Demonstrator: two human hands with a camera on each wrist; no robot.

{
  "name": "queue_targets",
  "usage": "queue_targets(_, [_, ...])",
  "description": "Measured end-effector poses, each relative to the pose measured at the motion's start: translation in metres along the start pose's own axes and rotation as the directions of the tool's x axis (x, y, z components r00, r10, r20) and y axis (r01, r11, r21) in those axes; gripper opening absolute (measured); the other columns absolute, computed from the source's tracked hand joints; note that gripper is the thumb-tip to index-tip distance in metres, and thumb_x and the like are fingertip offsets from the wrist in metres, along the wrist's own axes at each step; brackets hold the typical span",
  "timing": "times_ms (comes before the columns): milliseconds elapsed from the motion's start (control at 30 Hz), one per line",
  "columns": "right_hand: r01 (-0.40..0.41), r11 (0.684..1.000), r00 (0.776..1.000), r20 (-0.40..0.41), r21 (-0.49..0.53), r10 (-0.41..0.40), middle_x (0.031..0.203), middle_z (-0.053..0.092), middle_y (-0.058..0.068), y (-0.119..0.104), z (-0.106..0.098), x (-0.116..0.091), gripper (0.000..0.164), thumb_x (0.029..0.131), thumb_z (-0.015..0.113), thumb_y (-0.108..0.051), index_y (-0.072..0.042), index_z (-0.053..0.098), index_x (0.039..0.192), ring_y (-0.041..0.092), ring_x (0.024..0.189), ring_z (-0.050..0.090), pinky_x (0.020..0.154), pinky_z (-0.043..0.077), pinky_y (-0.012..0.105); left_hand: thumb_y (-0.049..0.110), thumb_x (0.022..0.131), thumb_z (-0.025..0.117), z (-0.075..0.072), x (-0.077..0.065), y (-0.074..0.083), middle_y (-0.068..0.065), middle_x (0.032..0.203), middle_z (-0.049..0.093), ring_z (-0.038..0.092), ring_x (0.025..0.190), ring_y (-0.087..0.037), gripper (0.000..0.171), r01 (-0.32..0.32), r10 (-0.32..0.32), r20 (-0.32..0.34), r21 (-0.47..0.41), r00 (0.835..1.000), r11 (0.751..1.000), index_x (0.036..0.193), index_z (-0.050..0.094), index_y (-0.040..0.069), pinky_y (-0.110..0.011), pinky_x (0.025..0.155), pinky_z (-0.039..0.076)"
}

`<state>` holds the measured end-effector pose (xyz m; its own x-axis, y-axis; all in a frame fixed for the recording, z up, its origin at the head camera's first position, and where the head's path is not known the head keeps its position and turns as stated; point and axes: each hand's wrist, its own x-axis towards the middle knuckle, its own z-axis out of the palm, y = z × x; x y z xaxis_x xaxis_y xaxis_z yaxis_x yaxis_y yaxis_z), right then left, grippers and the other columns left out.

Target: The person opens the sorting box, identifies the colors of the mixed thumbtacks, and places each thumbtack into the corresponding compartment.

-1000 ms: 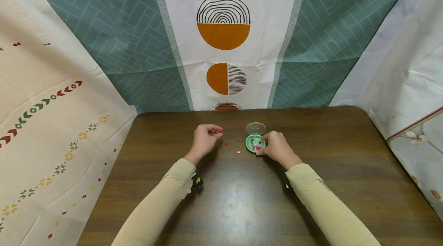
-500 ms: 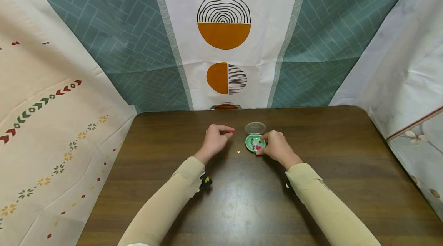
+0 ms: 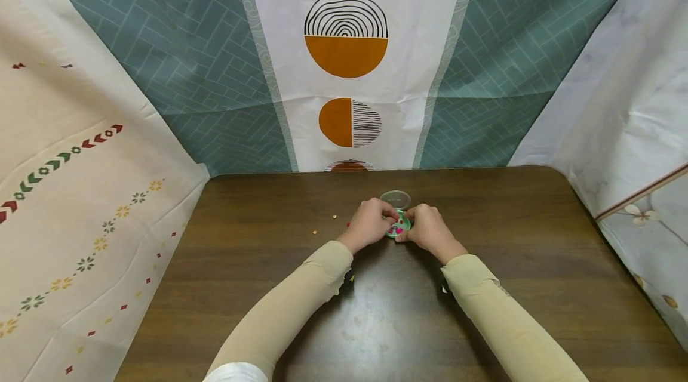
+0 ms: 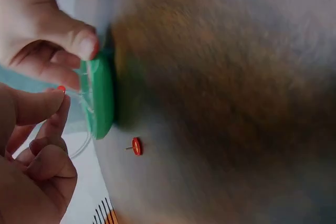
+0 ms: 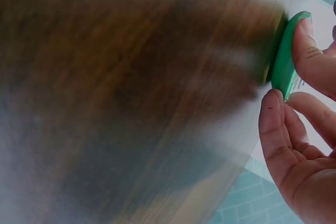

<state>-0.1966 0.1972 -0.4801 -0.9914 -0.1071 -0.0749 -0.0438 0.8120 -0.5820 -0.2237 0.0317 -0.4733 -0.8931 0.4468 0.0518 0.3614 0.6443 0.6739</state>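
Note:
My left hand [image 3: 368,225] is over the round green case [image 4: 104,98], pinching a red thumbtack [image 4: 61,88] between thumb and fingertips. The case's near side faces my right hand [image 3: 432,231], which grips it by the rim with thumb and fingers. In the right wrist view the thumb lies on one side of the green case [image 5: 286,59] and the fingers on the other. Several red and pink tacks [image 3: 399,230] lie inside the case. Its clear lid [image 3: 396,199] stands open at the back. Another red thumbtack [image 4: 137,146] lies on the table beside the case, pin sideways.
Two small gold tacks, one nearer the back [image 3: 334,216] and one farther left [image 3: 315,232], lie left of my left hand. The brown wooden table [image 3: 258,274] reaches back to a patterned cloth [image 3: 349,131].
My left hand has moved right, carrying the red thumbtack from the table's middle to over the green case. Gold tacks it covered now show. The right hand stays on the case.

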Motion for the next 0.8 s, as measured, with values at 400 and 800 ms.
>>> queue_targets(400, [0.01,0.999,1.0,-0.011,0.041,-0.009,0.066,0.066,-0.002,0.002,-0.002,0.002,0.03,0.059,0.089,-0.025,-0.01,0.072,0.078,0.015,0.064,0.053,0.061,0.045,0.029,0.012,0.086,0.057,0.008,0.015,0.009,0.009,0.069,0.054,0.048,0.054,-0.007,0.025,-0.116,0.099,0.075,0.294,0.992,0.949,0.109,0.047,0.018,-0.022,0.048,0.039])
queue_targets(800, [0.01,1.0,1.0,-0.022,0.025,-0.01,0.069,0.067,-0.002,0.003,0.001,0.002,0.03,0.056,0.09,-0.026,-0.012,0.072,0.077,0.014,0.065,0.052,0.061,0.045,0.029,0.01,0.087,0.056,0.011,0.014,0.013,0.006,0.062,0.052,0.042,0.047,-0.006,0.03,-0.126,0.094,0.131,0.267,0.987,0.956,0.112,0.042,0.016,-0.023,0.044,0.034])
